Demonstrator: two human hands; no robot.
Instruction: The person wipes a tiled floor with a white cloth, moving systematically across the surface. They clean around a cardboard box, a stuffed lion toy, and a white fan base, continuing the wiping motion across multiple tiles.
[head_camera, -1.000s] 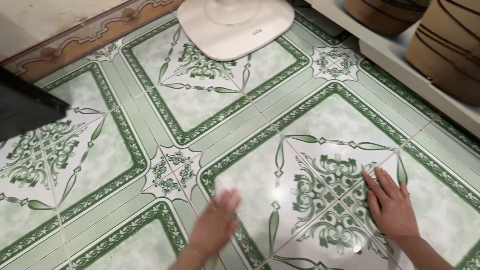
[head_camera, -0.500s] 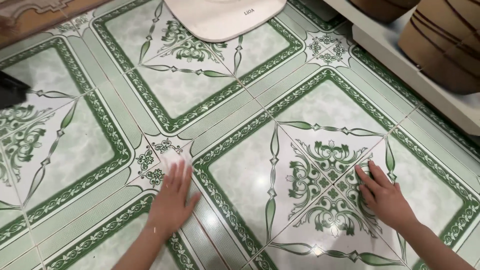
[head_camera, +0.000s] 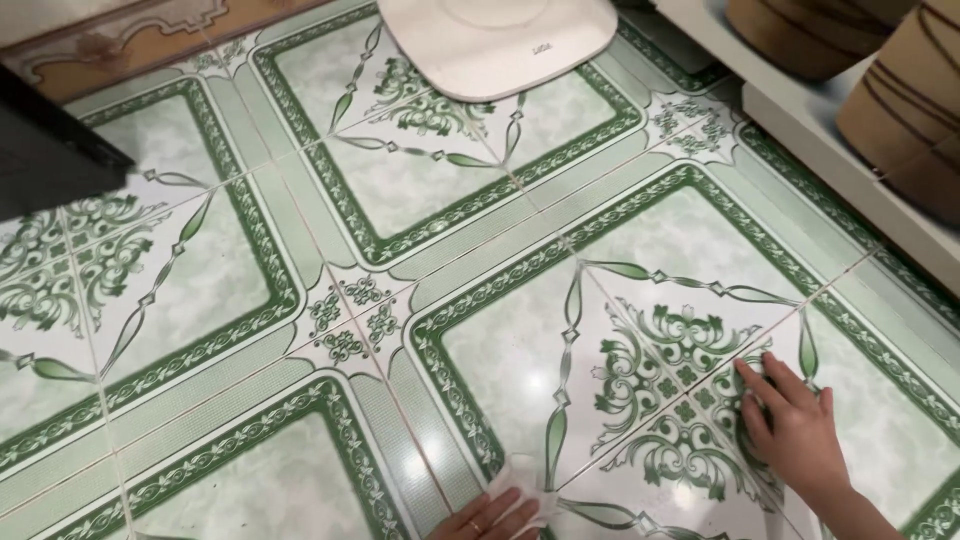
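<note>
Pulling white cloth (head_camera: 512, 478) back nearer

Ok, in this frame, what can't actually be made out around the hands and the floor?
All in the head view:
- Left hand: cut off by the bottom edge; only fingers show, on a white cloth whose size is unclear.
- Right hand: flat on the tiled floor; anything under the palm is hidden.
- White appliance base: top cut off by the upper edge.
- Brown containers: cropped at the right corner.
- Black object: cut off at the left edge, unidentifiable.

The bottom edge cuts off the left hand (head_camera: 487, 520), whose fingers hide part of the white cloth (head_camera: 518, 482)
</note>
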